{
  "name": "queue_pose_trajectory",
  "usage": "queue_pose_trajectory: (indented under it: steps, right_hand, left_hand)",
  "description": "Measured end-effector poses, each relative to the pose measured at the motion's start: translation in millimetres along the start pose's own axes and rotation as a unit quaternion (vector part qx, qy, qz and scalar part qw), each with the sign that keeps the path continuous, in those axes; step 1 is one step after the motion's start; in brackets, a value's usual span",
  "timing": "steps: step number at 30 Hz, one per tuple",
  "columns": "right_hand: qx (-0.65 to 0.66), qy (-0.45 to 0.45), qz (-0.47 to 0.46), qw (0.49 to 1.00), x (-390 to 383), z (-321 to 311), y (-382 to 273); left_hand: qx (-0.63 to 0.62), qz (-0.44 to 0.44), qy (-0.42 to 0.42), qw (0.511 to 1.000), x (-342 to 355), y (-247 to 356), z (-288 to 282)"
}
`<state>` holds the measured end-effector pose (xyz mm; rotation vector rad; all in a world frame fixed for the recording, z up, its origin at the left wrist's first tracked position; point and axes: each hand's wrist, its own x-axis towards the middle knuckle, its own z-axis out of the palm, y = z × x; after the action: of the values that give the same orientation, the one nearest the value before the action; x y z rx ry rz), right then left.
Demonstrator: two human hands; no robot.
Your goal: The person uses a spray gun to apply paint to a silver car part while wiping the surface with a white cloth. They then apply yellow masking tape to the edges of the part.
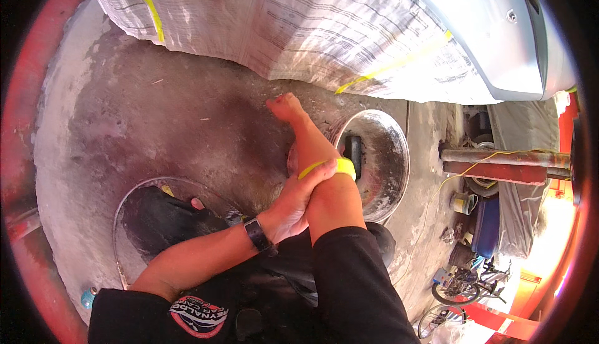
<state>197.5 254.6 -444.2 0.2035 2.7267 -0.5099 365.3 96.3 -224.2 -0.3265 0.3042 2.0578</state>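
Observation:
My left hand (297,197), with a dark watch on its wrist, is closed against my right forearm. Its thumb presses on a roll of yellow masking tape (347,168) that sits around that forearm like a bracelet. My right arm reaches away from me, bare below a black sleeve. At its far end my right hand (287,107) has its fingers curled in, and I see nothing in them. The hand is near the lower edge of printed paper sheeting (312,29) fixed with yellow tape strips (399,63) to a silver car body panel (493,38).
A round metal drum or wheel rim (402,188) stands right of my forearm, a dark block (353,155) inside. A hose (118,231) curves over the concrete floor (168,119) at left. Farther right are a red beam (499,172), a blue bin (486,226) and bicycles (458,291).

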Motion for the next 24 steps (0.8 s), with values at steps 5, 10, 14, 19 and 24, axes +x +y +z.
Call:
queue_pose_trajectory:
  steps: [5, 10, 14, 19, 24]
  right_hand:
    - [-0.141, -0.004, -0.050, 0.989, 35, 36, -60]
    - [0.702, -0.192, 0.103, 0.678, -24, -5, -121]
    - [0.760, -0.155, -0.007, 0.631, -98, -70, -133]
    - [0.797, -0.245, -0.106, 0.541, -144, -157, -117]
    - [0.547, -0.111, -0.137, 0.818, -206, -223, -89]
  left_hand:
    - [0.026, 0.086, 0.162, 0.983, 57, 68, -59]
    - [-0.032, 0.221, 0.209, 0.952, 68, 93, -88]
    - [-0.002, 0.337, 0.140, 0.931, 63, 97, -78]
    - [0.293, 0.487, 0.061, 0.821, 48, 105, -60]
    - [0.456, 0.497, -0.054, 0.736, 34, 96, -14]
